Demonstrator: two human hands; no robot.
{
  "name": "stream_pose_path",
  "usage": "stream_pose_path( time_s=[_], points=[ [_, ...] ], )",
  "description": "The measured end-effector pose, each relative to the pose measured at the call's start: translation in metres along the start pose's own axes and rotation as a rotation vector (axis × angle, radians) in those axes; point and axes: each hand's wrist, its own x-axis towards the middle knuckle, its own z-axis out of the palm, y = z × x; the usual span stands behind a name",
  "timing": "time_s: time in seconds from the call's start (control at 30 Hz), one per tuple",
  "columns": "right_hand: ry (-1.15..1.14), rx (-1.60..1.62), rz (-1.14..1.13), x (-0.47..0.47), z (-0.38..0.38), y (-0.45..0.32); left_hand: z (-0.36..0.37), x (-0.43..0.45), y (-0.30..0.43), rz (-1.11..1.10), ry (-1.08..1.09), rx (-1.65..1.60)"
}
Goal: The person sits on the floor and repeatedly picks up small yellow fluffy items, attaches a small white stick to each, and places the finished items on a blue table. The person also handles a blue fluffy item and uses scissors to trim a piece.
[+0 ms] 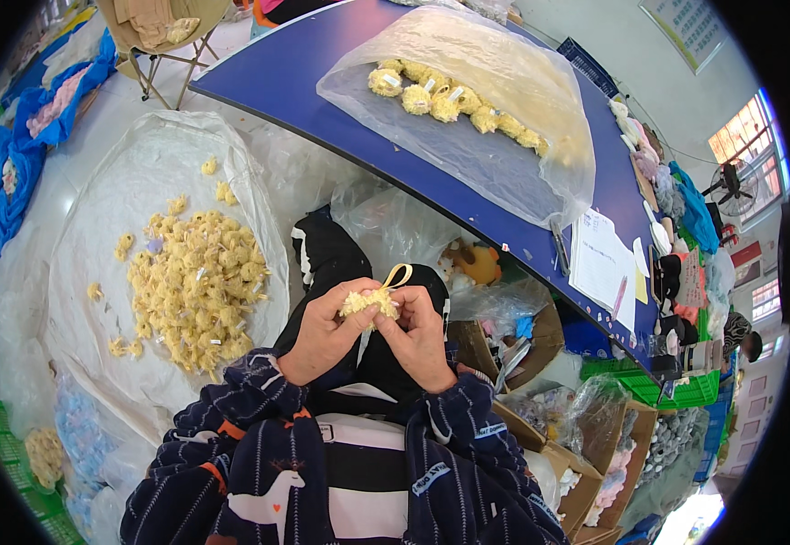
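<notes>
My left hand [332, 331] and my right hand [414, 334] meet above my lap, both gripping a small yellow plush piece [369, 306] between thumbs and fingers. A yellow ribbon loop [398, 274] stands up from its far side. The part under my fingers is hidden. On the floor to the left, a large heap of similar yellow plush pieces [194, 286] lies on a white plastic sheet [105, 225]. Across the blue table [265, 82], a clear plastic bag [395, 129] holds several fluffy yellow plush balls [417, 99], some with white tags.
Papers [599, 255] and a pen [620, 294] lie at the table's right part, beside a dark cutter-like tool [559, 248]. Under the table edge stands a cardboard box [538, 344] with plastic and scraps. A folding chair [163, 30] is at the upper left; green crates [694, 392] stand right.
</notes>
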Motion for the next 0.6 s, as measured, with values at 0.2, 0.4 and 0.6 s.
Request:
stream_pose_path(
  time_s=[0.2, 0.4, 0.6],
  points=[
    [0.044, 0.002, -0.017, -0.003, -0.001, 0.002, -0.002, 0.005, -0.001, -0.163, -0.067, -0.211],
    [0.088, 0.044, -0.013, -0.002, -0.002, 0.003, 0.0, 0.003, -0.013, -0.151, -0.086, -0.304],
    [0.054, 0.092, 0.013, -0.001, -0.011, -0.002, -0.003, 0.003, -0.02, -0.189, -0.064, -0.412]
  ],
)
